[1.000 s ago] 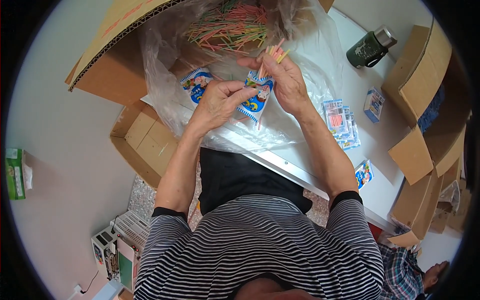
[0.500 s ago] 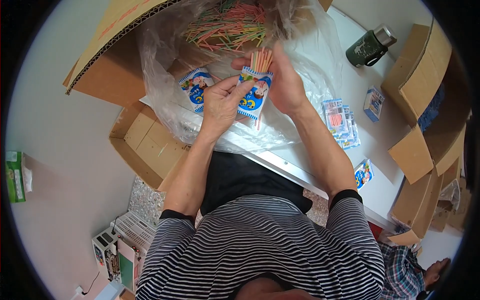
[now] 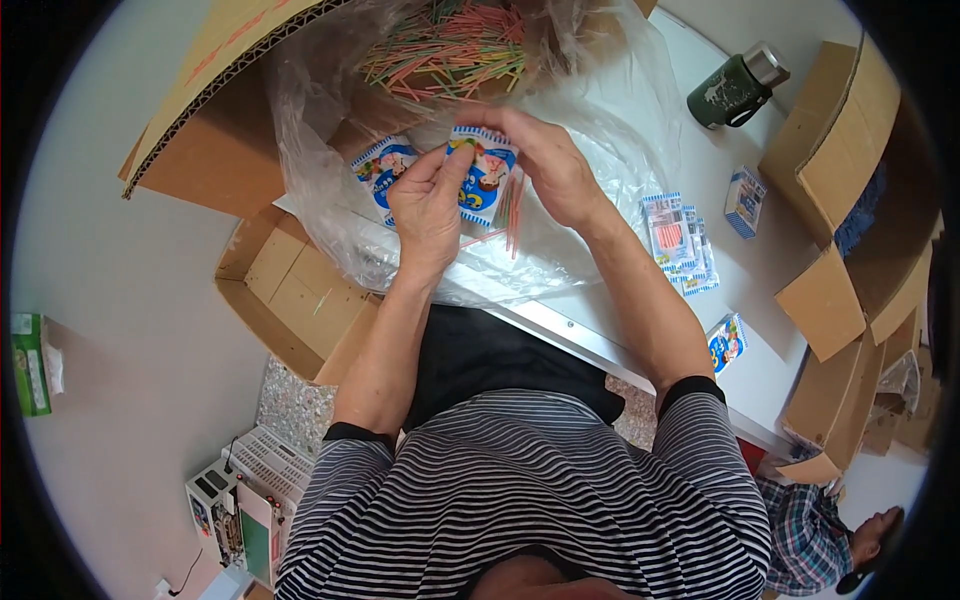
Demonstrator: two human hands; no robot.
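My left hand (image 3: 425,208) pinches a small blue-and-white printed packet (image 3: 480,185) between thumb and fingers, over the clear plastic bag. At the packet's top edge is my right hand (image 3: 552,165), its fingers bent across the opening; its thumb is hard to make out. No sticks show above the packet now. A second blue-and-white packet (image 3: 380,172) lies just left of my left hand. Several thin pink and green sticks (image 3: 514,215) lie beside the held packet. Beyond my hands, a heap of thin pink, green and yellow sticks (image 3: 450,50) rests in the plastic bag (image 3: 540,265).
A large cardboard box (image 3: 215,150) stands at the left, above an open shallow carton (image 3: 290,290). On the white table are stacked packets (image 3: 680,245), a single packet (image 3: 727,345), a small box (image 3: 745,202) and a green flask (image 3: 735,90). Open cartons (image 3: 825,290) line the right; another person (image 3: 810,535) is beyond.
Both hands and the packet have shifted left. The sticks that stood out of the packet's top no longer show there, and my right hand has closed in over its top edge.
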